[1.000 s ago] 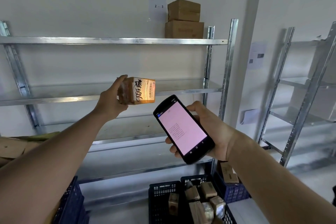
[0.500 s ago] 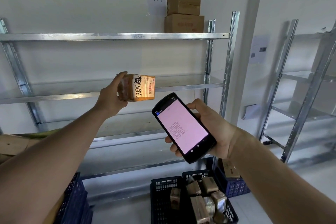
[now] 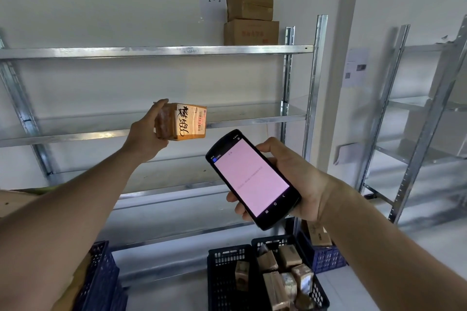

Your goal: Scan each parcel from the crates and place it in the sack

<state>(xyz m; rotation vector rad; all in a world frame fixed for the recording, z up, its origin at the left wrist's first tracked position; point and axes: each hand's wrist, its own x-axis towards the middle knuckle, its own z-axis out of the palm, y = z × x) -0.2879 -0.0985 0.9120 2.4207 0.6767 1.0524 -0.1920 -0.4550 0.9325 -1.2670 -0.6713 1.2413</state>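
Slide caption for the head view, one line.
Left hand holds a labelled parcel before the scanner in the right hand, crates below.

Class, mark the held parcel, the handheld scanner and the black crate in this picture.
held parcel (image 3: 189, 122), head view, labelled front face.
handheld scanner (image 3: 251, 177), head view, middle of pink screen.
black crate (image 3: 228, 252), head view, far rim.

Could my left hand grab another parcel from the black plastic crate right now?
Probably not: the left hand grips a small brown taped parcel, raised well above the black plastic crate.
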